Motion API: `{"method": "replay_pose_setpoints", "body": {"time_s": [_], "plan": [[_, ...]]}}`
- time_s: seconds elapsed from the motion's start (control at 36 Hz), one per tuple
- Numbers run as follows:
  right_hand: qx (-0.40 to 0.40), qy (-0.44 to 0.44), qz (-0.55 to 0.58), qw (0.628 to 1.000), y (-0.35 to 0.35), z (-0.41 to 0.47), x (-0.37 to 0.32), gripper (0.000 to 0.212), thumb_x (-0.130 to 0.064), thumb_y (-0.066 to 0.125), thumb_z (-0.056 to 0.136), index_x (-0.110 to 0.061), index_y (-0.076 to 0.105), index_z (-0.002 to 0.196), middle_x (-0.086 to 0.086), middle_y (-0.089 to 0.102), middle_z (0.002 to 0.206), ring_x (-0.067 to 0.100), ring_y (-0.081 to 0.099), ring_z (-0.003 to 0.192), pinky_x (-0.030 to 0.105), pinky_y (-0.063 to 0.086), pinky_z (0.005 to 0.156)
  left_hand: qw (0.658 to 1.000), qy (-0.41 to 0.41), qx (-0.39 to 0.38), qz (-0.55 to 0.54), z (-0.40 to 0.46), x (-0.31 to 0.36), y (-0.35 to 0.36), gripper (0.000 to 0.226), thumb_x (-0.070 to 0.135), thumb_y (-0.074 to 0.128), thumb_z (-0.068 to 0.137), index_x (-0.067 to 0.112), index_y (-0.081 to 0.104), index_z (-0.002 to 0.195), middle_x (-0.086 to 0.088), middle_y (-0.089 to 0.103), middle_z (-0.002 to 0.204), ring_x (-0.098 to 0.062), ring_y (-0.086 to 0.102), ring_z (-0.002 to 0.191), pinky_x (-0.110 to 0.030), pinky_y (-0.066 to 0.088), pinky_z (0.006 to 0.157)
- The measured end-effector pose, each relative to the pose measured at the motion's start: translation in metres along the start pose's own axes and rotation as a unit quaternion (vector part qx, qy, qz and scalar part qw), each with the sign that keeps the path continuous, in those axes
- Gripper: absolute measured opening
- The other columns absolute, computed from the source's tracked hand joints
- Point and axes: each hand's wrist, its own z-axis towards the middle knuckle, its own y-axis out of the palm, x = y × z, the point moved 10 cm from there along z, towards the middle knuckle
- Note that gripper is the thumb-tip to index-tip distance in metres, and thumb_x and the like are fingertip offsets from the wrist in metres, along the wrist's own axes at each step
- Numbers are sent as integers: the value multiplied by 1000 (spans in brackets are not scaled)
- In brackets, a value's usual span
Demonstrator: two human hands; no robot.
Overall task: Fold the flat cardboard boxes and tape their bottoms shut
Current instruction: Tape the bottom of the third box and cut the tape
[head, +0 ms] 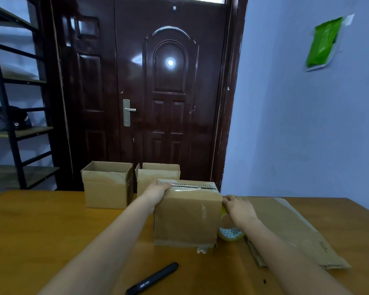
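A: Three folded boxes stand on the wooden table (51, 226). What do we find in them?

B: We see two open boxes beyond our hands, one (107, 185) to the far left and one (156, 177) just behind the left hand; their insides are hidden from us. The nearest box (186, 218) is closed on top, with clear tape (185, 186) along its seam.

A: How do our hands meet it?

B: Our left hand (157, 191) grips the top left corner, fingers curled over the edge onto the tape. Our right hand (239, 206) lies against the right side, fingertips touching the upper corner; we cannot tell whether it holds anything.

A: What lies around?

B: A tape roll (230, 229) sits just under the right wrist, touching the box's right side. A stack of flat cardboard (290, 228) lies to the right of that hand, partly under the forearm. A black marker (152, 278) lies near us, between the forearms. A dark door (170, 92) stands behind everything.
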Motion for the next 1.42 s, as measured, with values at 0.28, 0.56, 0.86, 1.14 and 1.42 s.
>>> {"method": "replay_pose_setpoints", "body": {"time_s": [0.28, 0.56, 0.86, 1.14, 1.42], "plan": [[-7, 19, 10, 1000, 5, -5, 7, 57, -3, 58, 86, -18, 38, 138, 12, 48, 135, 31, 46, 124, 37, 41, 98, 936, 201, 99, 272, -8, 45, -6, 56, 24, 51, 96, 17, 27, 146, -9, 34, 150, -28, 37, 135, -42, 39, 106], [-14, 2, -9, 1000, 3, -3, 2, 63, -1, 62, 83, -14, 36, 139, 15, 42, 143, 32, 39, 132, 39, 36, 105, 853, 315, -63, 411, -17, 59, 46, 41, 15, 38, 97, 35, 58, 127, 9, 48, 143, -17, 43, 132, -38, 33, 111], [-1, 3, 48, 999, -9, -6, -5, 54, -3, 55, 87, -15, 40, 137, 11, 48, 130, 31, 42, 123, 37, 41, 95, 715, 339, -120, 600, -31, 42, 61, 68, 64, 39, 90, 44, 9, 149, 1, 12, 160, -19, 10, 147, -42, 8, 119], [26, -4, 119, 993, -23, -6, -52, 70, 7, 60, 80, -11, 33, 142, 12, 47, 133, 29, 44, 123, 36, 46, 93, 733, 356, -36, 578, -32, 54, 8, 96, 95, 8, 60, 36, 49, 124, 11, 53, 128, -14, 51, 116, -37, 46, 87], [30, -35, 102, 994, -27, -2, -89, 55, 5, 59, 83, -11, 41, 133, 12, 51, 125, 29, 48, 116, 38, 48, 88, 712, 346, -44, 609, -39, 43, 9, 102, 90, 11, 60, 27, 31, 138, 3, 40, 139, -16, 38, 128, -37, 35, 97]]}}
